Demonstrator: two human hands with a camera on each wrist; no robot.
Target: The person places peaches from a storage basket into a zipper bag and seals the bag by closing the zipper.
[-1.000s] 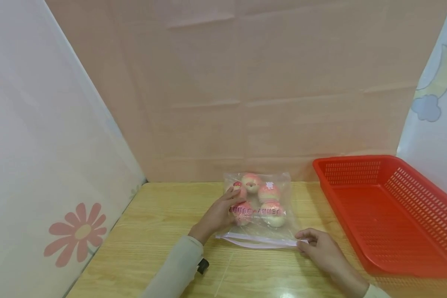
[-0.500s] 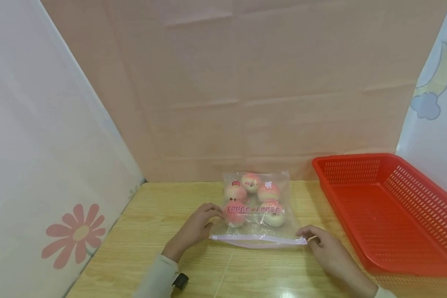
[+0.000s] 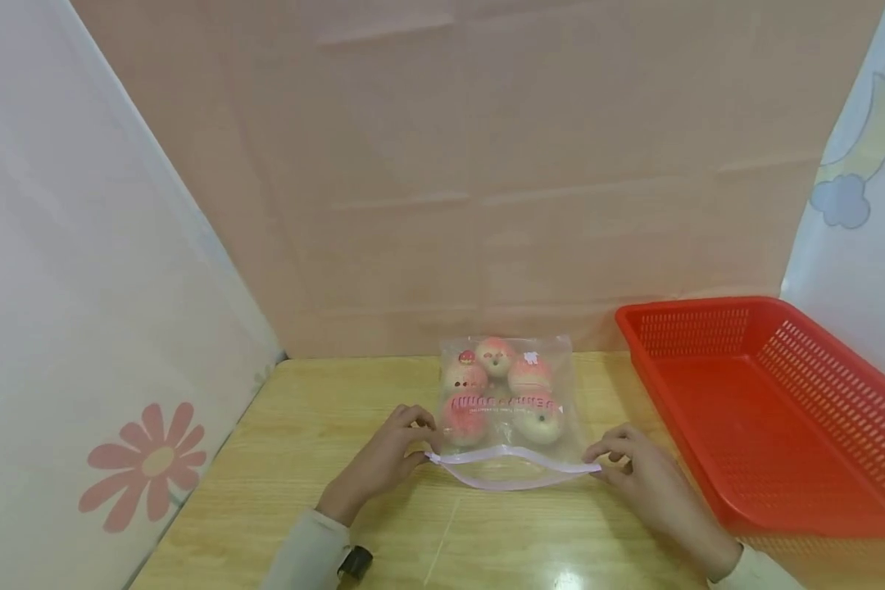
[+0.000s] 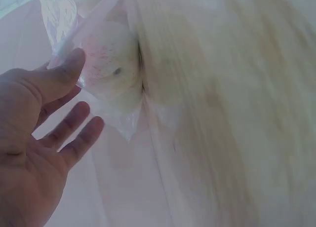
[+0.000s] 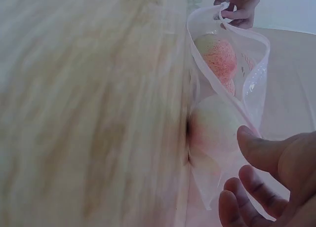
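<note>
A clear zip bag with pink lettering lies on the table, several pink and cream peaches inside it. Its pink-edged mouth gapes toward me. My left hand pinches the mouth's left corner between thumb and fingers. At the right corner, my right hand pinches the edge the same way. The left wrist view shows the thumb on the bag's edge beside a peach. From the right wrist, the parted opening and two peaches show, with the left hand beyond.
A red plastic basket with slotted walls stands to the right, close to my right hand. The wooden table meets a beige cloth backdrop. White printed cloths hang at both sides.
My left hand has left the top of the peaches, drawn back left and taken the bag's left corner. The right hand stays at its corner. The bag's mouth has opened wider.
</note>
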